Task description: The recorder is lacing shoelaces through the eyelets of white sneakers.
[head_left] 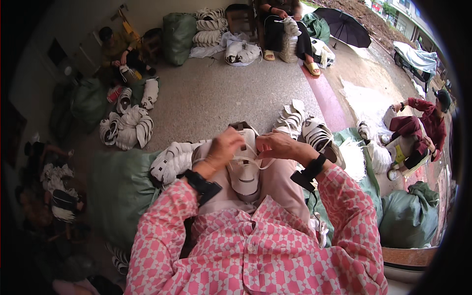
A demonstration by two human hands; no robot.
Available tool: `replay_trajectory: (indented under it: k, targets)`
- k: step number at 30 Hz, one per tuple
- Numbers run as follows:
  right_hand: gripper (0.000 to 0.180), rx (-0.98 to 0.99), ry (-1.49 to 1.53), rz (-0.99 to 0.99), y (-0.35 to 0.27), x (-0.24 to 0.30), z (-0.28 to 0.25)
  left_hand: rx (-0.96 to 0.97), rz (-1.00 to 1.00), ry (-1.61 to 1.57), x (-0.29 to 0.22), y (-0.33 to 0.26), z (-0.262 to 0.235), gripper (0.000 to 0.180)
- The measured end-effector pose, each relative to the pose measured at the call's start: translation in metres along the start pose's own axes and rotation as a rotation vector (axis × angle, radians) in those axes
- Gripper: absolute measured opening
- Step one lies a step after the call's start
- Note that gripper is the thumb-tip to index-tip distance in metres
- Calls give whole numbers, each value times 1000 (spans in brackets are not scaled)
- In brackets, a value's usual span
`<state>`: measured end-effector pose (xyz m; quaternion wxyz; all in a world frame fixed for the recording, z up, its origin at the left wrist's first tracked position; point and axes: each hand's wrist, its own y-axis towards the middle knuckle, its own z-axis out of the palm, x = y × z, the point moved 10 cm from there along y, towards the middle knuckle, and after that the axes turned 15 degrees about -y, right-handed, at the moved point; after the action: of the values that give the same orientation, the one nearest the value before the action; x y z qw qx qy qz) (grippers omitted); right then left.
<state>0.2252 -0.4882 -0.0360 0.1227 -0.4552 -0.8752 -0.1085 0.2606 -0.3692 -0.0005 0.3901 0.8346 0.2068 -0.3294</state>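
Note:
A white and grey shoe upper [244,178] rests between my knees, its rounded toe toward me. White shoelace [251,160] loops across its top, between my two hands. My left hand [227,147] is closed at the left side of the eyelets, fingers curled and pinching the lace. On the other side, my right hand [279,146] is also closed, with thumb and fingertips together on the lace. The exact grip of the fingertips is partly hidden. A black band sits on each of my wrists.
Stacked shoe uppers [172,161] lie left of my lap on a green sack [120,189]. More uppers [291,118] stand ahead to the right. Co-workers sit at the back and at the right [425,123]. An open black umbrella [343,25] stands far right.

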Motion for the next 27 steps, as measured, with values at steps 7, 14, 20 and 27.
replay_trajectory:
  k: [7,14,20,27]
  targets:
    - [21,-62,24,-15,4,-6,-4,-888,21,877,3,-65,-369,16]
    - [22,-311,411,307,-29,-24,-6,-763,-588,-13,100,-147,-293,23]
    - [35,-187,780,666,-60,-23,38,-149,-625,-280,59,-125,-111,28]
    - [37,-24,1053,816,-62,-6,70,104,-235,249,-5,-42,-36,40]
